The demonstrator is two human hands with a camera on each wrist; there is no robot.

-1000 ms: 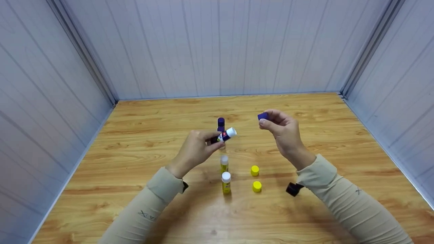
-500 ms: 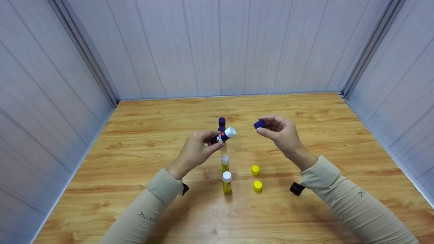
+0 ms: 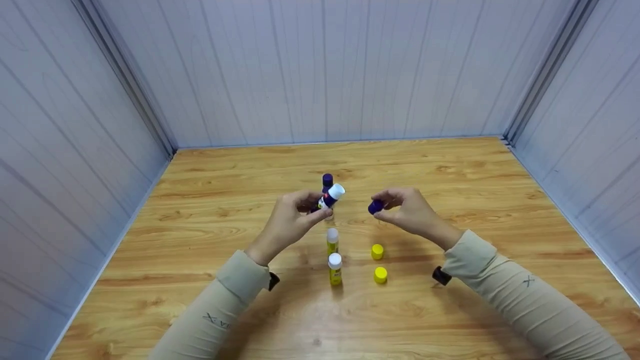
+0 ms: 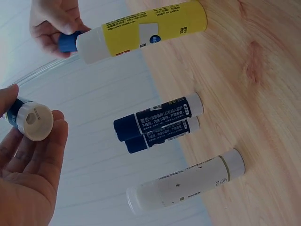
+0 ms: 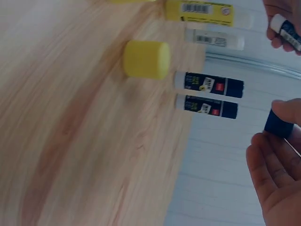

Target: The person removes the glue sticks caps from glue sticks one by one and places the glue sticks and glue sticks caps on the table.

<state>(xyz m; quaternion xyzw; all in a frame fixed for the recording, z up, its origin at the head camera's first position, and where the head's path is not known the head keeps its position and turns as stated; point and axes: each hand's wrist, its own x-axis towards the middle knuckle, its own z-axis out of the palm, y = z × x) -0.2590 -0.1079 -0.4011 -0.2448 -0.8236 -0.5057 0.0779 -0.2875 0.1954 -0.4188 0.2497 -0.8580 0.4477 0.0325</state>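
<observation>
Left hand (image 3: 295, 214) grips a glue stick (image 3: 327, 200), presumably leaving its end clear. Right hand (image 3: 409, 212) pinches a cap (image 3: 375, 207) near it.

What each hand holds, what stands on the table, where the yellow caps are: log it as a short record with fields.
Left hand: holds a navy stick, tilted, white end up
Right hand: pinches a navy cap, apart from the stick
Yellow sticks: two, upright, white tops showing
Yellow caps: two, on the table, right of the yellow sticks
Standing navy sticks: two, upright, capped
White stick: upright, seen in the wrist views
</observation>
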